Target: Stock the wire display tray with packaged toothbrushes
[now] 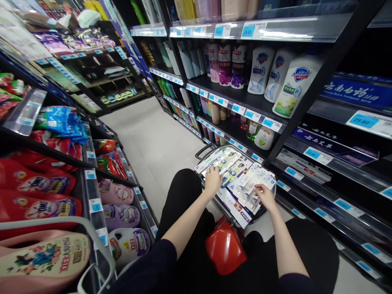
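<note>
A basket (204, 150) on the shop floor in front of my knees holds several flat toothbrush packs (235, 171) fanned out on top. My left hand (212, 181) rests on the left packs, fingers curled over their edge. My right hand (266, 196) lies on the white packs at the right, fingers pressing on one. Whether either hand truly grips a pack cannot be told. A red stool (225, 247) shows between my dark-trousered legs.
Dark shelves on the right carry body-wash bottles (295, 83) and price tags; lower shelves (337, 179) there are mostly bare. On the left, shelves hold detergent bottles (119, 212) and red pouches (33, 179). The grey aisle floor (153, 139) runs ahead.
</note>
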Available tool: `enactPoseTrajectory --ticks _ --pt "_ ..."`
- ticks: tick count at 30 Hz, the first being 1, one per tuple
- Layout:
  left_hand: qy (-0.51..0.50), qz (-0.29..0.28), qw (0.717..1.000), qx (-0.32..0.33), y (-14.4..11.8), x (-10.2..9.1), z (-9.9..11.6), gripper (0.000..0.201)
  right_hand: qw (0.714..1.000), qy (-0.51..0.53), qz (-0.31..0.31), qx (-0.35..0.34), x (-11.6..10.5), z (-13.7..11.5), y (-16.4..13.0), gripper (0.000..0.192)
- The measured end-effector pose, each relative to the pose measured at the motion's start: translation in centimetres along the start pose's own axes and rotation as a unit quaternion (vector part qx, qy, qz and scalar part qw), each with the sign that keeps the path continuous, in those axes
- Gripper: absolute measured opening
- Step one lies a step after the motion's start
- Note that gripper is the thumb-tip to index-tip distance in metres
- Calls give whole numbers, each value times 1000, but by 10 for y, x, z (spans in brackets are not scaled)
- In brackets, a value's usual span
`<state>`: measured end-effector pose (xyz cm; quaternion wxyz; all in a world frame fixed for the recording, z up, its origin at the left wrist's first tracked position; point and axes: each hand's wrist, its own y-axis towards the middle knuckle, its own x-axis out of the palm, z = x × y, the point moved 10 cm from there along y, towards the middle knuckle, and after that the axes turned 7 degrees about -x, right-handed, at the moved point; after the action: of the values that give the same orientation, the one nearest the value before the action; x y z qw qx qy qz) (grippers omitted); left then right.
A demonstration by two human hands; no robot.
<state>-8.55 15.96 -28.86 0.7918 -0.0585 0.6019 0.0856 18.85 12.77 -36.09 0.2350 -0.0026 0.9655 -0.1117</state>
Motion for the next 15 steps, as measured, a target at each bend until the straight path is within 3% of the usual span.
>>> enactPoseTrajectory --ticks 3,7,15 --pt "53 -41 997 -45 24 7 -14 45 1000 -6 -4 -1 2 -1 1 50" --pt "75 -107 990 -51 38 29 -24 48 1000 -9 -5 -3 2 -3 -1 51" --pt "95 -111 989 -9 41 42 -21 41 1000 -19 -6 -2 1 -7 -2 46"
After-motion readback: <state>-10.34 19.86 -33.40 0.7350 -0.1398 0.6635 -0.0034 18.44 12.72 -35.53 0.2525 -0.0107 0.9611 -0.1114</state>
